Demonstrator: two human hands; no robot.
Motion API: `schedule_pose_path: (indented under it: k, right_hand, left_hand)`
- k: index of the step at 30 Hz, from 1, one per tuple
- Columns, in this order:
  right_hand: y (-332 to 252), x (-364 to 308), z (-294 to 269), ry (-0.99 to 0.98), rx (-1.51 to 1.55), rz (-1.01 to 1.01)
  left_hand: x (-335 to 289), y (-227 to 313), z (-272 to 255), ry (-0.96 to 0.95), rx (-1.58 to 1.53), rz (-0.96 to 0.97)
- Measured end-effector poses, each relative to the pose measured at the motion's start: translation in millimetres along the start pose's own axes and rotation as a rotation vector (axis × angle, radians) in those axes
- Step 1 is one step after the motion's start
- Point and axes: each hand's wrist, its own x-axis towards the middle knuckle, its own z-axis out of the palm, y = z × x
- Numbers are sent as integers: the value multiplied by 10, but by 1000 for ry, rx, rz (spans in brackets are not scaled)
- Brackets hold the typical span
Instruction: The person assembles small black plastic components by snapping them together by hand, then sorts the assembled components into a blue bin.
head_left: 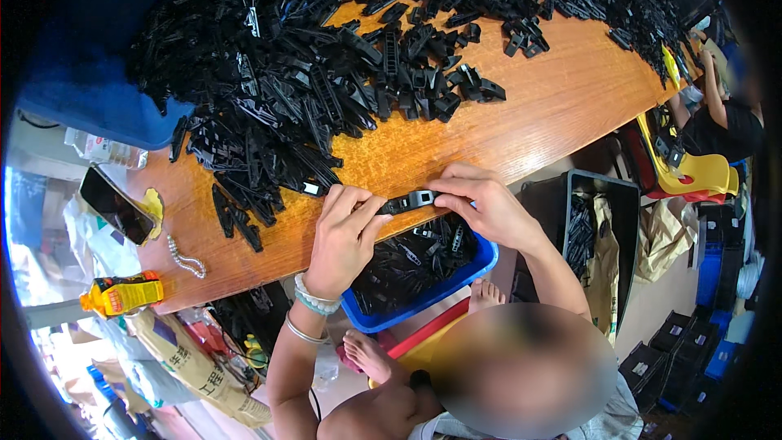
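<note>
Between my two hands, just over the table's near edge, is a small black plastic part (409, 200) with a lighter grey square opening at its right end. My left hand (342, 232) pinches its left end with thumb and fingers; beaded bracelets and a bangle circle that wrist. At the other end, my right hand (486, 202) grips the part between thumb and forefinger. Beyond my hands a large heap of similar black plastic parts (301, 73) covers much of the wooden table (521, 118). Below them sits a blue bin (371, 324) holding more black parts.
A phone (118, 204) on a stand, a bead string (186, 257) and an orange-yellow bottle (122, 293) lie at the table's left. A black crate (621, 187) with parts and paper stands right. A yellow chair (692, 173) and another person (725, 118) are at far right.
</note>
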Motion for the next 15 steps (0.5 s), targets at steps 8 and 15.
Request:
schedule_pose_path:
  k: [8,15]
  right_hand:
    - [63,63,147,30,-142,-162]
    - [341,339,-320,672,-677,-9]
  left_hand:
    - [24,-43,33,-41,-29,71]
    - [471,-162,-257,214,554,108]
